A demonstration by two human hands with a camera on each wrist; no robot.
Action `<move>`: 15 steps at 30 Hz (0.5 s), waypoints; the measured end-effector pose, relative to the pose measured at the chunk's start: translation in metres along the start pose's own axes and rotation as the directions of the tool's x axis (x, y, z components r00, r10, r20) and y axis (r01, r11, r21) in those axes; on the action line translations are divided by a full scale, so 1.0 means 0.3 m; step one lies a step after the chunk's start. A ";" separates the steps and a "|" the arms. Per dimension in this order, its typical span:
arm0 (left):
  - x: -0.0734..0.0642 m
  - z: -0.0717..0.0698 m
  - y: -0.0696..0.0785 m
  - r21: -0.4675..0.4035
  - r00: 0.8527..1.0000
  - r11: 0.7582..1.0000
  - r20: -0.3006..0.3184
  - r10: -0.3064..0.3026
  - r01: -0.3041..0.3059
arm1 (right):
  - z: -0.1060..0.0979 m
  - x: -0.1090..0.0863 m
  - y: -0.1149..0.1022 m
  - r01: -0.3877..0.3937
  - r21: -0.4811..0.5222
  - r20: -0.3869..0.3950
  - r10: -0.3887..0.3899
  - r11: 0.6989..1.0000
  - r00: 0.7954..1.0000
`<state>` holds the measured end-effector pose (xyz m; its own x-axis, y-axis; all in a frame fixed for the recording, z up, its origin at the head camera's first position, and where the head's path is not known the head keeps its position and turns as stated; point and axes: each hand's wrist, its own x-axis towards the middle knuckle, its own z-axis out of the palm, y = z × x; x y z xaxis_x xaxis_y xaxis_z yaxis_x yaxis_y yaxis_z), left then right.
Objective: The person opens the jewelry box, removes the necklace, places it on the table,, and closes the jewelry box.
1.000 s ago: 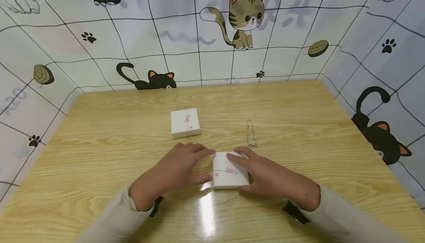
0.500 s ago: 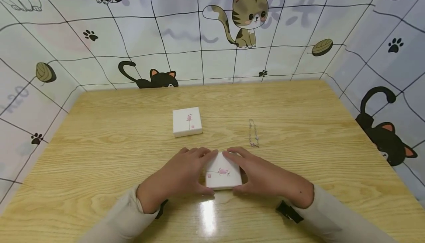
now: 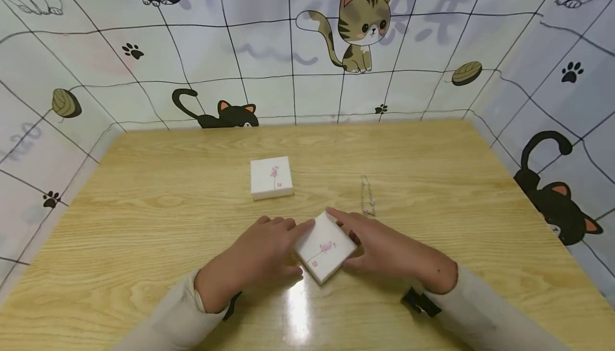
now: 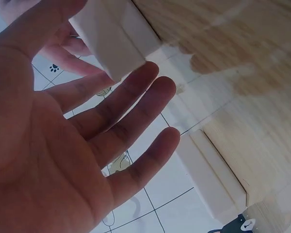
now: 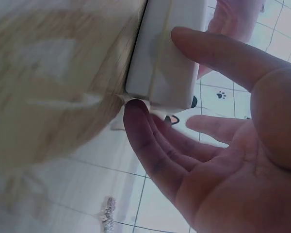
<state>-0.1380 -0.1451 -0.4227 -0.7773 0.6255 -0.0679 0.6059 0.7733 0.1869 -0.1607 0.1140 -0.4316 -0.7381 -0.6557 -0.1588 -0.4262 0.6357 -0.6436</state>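
A small flat white box [image 3: 325,249] with a pink flower print sits turned cornerwise between both hands on the table. My right hand [image 3: 389,249] holds its right side, the thumb on one side wall and the fingertips at the far corner in the right wrist view. At its left, my left hand [image 3: 261,252] touches the box; in the left wrist view the fingers [image 4: 136,107] are spread and nearly straight, fingertips at a corner. Behind them lies a second white box [image 3: 271,176] with a like print. A thin silvery chain bracelet [image 3: 367,196] lies beyond my right hand.
The wooden table [image 3: 168,191] has walls of cat-patterned sheeting [image 3: 269,52] at its back and sides. Light glares off the tabletop in front of the hands.
Both hands came together on the near box, which slid slightly left and then turned from square to cornerwise. The second box and bracelet stay where they lay.
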 end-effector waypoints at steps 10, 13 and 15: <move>0.003 0.010 -0.003 -0.007 0.999 1.000 -0.038 0.023 -0.023 | -0.012 0.018 0.019 0.041 -0.003 -0.017 -0.041 0.999 0.999; 0.004 0.007 -0.005 -0.039 1.000 0.999 0.002 -0.003 0.003 | -0.011 0.023 0.021 0.049 0.004 -0.016 -0.049 0.999 0.999; 0.001 0.008 -0.007 -0.053 0.999 0.998 0.028 -0.027 0.029 | -0.008 0.027 0.021 0.057 0.012 -0.007 -0.056 0.998 0.998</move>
<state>-0.1392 -0.1463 -0.4255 -0.7885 0.6068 -0.1002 0.5735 0.7843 0.2367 -0.1706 0.1137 -0.4351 -0.7164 -0.6878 -0.1171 -0.4612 0.5928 -0.6602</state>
